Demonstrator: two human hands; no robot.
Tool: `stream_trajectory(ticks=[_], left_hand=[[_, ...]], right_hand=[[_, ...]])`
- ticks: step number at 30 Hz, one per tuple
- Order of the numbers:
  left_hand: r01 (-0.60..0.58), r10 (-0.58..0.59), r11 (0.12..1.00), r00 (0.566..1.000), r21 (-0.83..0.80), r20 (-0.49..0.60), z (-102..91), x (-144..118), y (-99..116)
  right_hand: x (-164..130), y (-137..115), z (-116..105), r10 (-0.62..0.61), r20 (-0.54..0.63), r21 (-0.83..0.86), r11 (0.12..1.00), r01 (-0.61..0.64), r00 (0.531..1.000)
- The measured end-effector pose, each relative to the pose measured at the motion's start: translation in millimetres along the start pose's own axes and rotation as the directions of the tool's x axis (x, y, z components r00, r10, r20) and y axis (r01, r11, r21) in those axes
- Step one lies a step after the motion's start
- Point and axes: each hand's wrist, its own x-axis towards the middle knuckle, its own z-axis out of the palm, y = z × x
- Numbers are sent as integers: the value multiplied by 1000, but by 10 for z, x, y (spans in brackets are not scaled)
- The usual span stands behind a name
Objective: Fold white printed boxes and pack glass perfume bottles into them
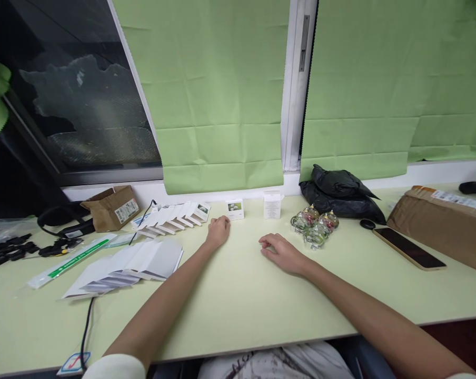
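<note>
My left hand (pixel 219 230) rests on the table with its fingers curled together, and I make out nothing in it. Its fingertips are at the lower left corner of a small white box (pixel 235 210) with a picture on its front; I cannot tell whether they touch. To the right stands a second small white box (pixel 271 206) with printed text. My right hand (pixel 280 253) lies on the table in front of that box, empty, its fingers loosely bent and a little apart. Clear-wrapped bundles of round ornaments (pixel 315 225) lie beyond it to the right.
White folded cartons (pixel 175 217) lean in a row at left, with larger flat white cartons (pixel 131 263) nearer. A brown box (pixel 117 208) stands behind. Black plastic parcels (pixel 338 195), a phone (pixel 409 248) and a large brown package (pixel 443 223) lie at right.
</note>
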Motion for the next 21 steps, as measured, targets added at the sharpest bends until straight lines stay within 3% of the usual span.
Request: stream_trajectory(ticks=[7, 14, 21], left_hand=[[-184, 187, 982, 976, -37, 115, -180, -623, 190], [-212, 214, 977, 967, -29, 140, -234, -604, 209], [-225, 227, 974, 962, -31, 153, -237, -614, 199]], right_hand=[[27, 138, -15, 36, -22, -1, 999, -36, 999], [92, 329, 16, 51, -85, 73, 996, -45, 995], [108, 353, 8, 53, -52, 52, 997, -50, 997]])
